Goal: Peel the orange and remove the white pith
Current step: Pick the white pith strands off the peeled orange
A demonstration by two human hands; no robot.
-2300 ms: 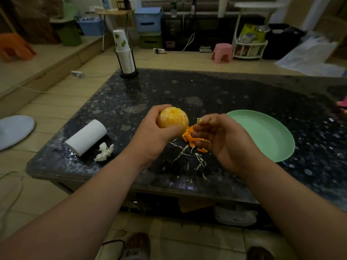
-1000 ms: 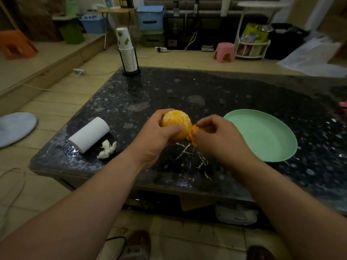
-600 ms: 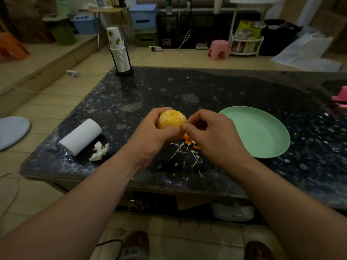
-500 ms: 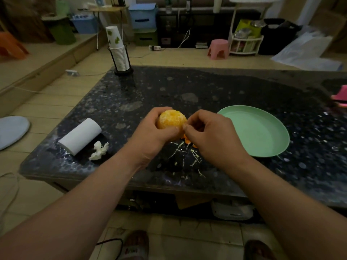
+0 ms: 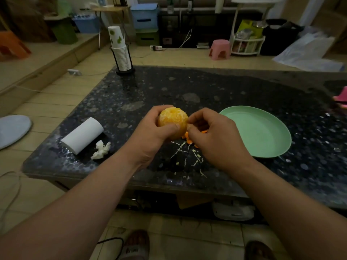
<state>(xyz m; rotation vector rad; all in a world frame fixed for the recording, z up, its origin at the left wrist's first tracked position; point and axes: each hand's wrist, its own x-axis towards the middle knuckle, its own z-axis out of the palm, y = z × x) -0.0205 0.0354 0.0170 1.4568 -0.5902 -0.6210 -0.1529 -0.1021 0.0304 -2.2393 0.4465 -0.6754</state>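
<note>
1. Black wire stand with a stack of white paper cups [image 5: 120, 53], leaf-printed: far corner of the dark speckled stone table [image 5: 206, 87], 11 o'clock of the fruit.
2. Pale green round plastic plate [image 5: 262, 136]: flat on the table, 3 o'clock, just beside the right hand.
3. Peeled round orange [image 5: 171, 119]: held above the table. Left hand [image 5: 150, 136] grips it, thumb across the near side, fingers curled behind.
4. Right hand [image 5: 212, 136]: fingers curled, tips pinching at the orange's 3 o'clock side; what lies between them is too small to tell.
5. Orange peel scraps [image 5: 187, 138] and white pith strands [image 5: 180, 150]: on the table, 6 o'clock, partly hidden by the hands.
6. White paper roll [image 5: 82, 135], on its side, with a crumpled white tissue [image 5: 101, 152] just beside it: 8 o'clock.
</note>
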